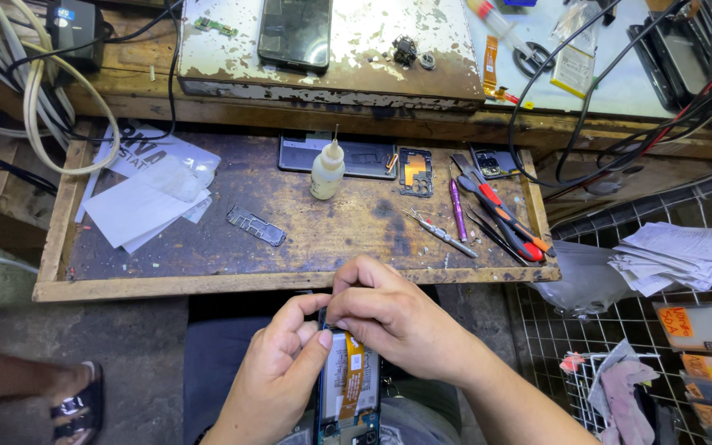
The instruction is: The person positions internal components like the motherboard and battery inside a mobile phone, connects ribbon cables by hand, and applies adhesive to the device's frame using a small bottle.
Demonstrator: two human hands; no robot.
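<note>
Far left, a bundle of pale cables (22, 91) loops off the tabletop (208, 284) edge, next to a black power adapter (76, 29). Near it on the worn wooden tabletop, white paper sheets (146, 202) lie in a loose pile. Right of those, a small metal phone bracket (255, 225) lies flat. Bottom left corner, another person's sandalled foot (72, 404) on the floor.

Near centre, below the tabletop edge, the left hand (278, 371) grips the left side of an opened smartphone (348, 395), back cover off, battery and orange flex strip exposed. The right hand (397, 317) is curled over the phone's top end, fingertips pinched on it right beside the left thumb. Both hands are closed on the phone, held over the lap.

Far centre, a white glue bottle (327, 169) with a needle tip stands upright, in front of a dark phone back panel (348, 155). On the raised scuffed slab (356, 58) behind it, a black smartphone (294, 33) lies face up. Right of the bottle, a phone midframe piece (415, 171) with copper foil. Then tweezers (442, 233), a purple pen-like tool (458, 210), and red-and-black screwdrivers (514, 222) lying close together. Far right, a stack of paper slips (673, 255) on a wire rack.
</note>
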